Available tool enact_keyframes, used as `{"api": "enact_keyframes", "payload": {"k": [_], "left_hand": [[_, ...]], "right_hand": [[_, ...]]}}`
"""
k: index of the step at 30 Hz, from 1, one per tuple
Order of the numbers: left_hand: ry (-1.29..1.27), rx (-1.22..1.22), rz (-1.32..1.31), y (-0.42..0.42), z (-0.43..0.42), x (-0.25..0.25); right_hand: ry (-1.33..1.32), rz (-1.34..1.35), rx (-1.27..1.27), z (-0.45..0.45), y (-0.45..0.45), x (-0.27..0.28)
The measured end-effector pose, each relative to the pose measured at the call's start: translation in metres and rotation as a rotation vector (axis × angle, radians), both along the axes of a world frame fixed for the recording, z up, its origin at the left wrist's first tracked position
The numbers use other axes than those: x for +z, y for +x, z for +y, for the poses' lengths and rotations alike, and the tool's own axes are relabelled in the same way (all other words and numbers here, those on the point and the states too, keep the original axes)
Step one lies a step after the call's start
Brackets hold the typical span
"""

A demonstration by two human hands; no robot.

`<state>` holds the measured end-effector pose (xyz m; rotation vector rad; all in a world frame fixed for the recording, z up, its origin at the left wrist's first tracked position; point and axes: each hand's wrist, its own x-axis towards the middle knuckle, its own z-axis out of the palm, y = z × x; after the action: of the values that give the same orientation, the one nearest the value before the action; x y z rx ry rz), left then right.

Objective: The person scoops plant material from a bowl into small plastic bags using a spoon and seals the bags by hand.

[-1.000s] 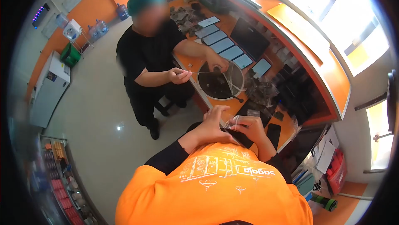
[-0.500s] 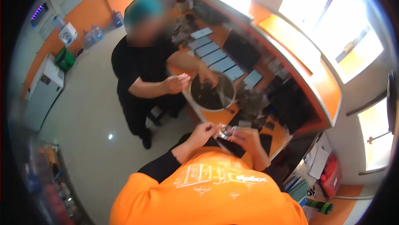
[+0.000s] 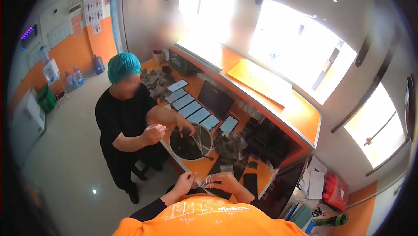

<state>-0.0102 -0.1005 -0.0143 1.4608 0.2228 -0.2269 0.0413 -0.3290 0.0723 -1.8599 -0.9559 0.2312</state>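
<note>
At the counter's near edge, in front of my orange shirt, my left hand [image 3: 186,183] pinches one side of a small, shiny clear plastic bag [image 3: 203,182]. My right hand [image 3: 226,182] has its fingers closed around the other side. What the bag contains is too small to tell. Just beyond my hands stands a round, white-rimmed tray [image 3: 210,136] with dark contents. Close to my right hand lies a dark phone [image 3: 250,184]. A small stack of clear bags [image 3: 226,169] rests on the counter between the tray and my hand.
A person in a green hair cover [image 3: 124,67] sits to the left, hands over the tray. Several phones [image 3: 189,108] lie in a row beside a dark laptop [image 3: 215,98]. Crumpled plastic [image 3: 230,146] spreads over the counter. A raised orange ledge [image 3: 270,92] runs behind.
My view has tilted up, so the counter and person appear lower and further left. The person's hand has lifted from the tray, holding something dark. My hands stay at the plastic bag.
</note>
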Motion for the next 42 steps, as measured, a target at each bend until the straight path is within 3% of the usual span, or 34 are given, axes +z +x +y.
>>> {"api": "enact_keyframes", "payload": {"k": [2, 3, 6, 8, 10, 16, 19, 25, 28, 31, 34, 35, 38, 42], "left_hand": [[-0.052, 0.023, 0.039, 0.002, 0.001, -0.006], [-0.242, -0.073, 0.097, 0.004, 0.006, 0.002], [-0.306, -0.033, 0.47, 0.002, 0.001, 0.03], [-0.234, -0.175, 0.508, 0.006, 0.005, 0.013], [-0.348, -0.303, 0.368, 0.003, 0.009, -0.001], [-0.229, -0.281, 0.291, 0.006, 0.01, 0.009], [-0.14, -0.24, 0.268, 0.006, 0.01, 0.009], [-0.201, 0.014, 0.211, 0.013, 0.013, 0.021], [-0.112, 0.058, 0.03, 0.014, 0.025, 0.005], [0.4, -0.249, -0.337, 0.007, 0.017, 0.015], [0.99, -0.455, -0.351, -0.001, -0.006, 0.04], [0.88, -0.392, -0.394, -0.002, -0.009, 0.035], [0.896, -0.585, -0.223, 0.006, -0.01, 0.041], [0.844, -0.534, -0.312, 0.002, -0.01, 0.034]], "right_hand": [[0.001, -0.004, -0.015, -0.001, 0.0, -0.002], [-0.018, -0.007, -0.03, -0.002, 0.001, -0.002], [-0.046, -0.014, -0.049, -0.007, 0.004, -0.001], [-0.072, -0.012, -0.076, -0.01, 0.008, -0.013], [-0.067, 0.025, -0.071, -0.01, 0.009, -0.009], [-0.066, 0.058, -0.07, -0.009, 0.007, -0.024], [0.014, 0.029, -0.08, -0.007, 0.004, -0.023], [0.02, 0.074, -0.156, -0.007, 0.003, -0.023], [0.077, 0.097, -0.204, -0.004, 0.007, -0.042], [-0.067, 0.044, -0.181, 0.0, 0.008, -0.055], [-0.125, 0.077, -0.023, 0.014, 0.0, -0.047], [-0.152, 0.077, -0.026, 0.018, -0.007, -0.035], [-0.188, 0.019, 0.015, 0.025, -0.01, -0.025], [-0.165, 0.0, 0.055, 0.025, -0.008, -0.031]]}}
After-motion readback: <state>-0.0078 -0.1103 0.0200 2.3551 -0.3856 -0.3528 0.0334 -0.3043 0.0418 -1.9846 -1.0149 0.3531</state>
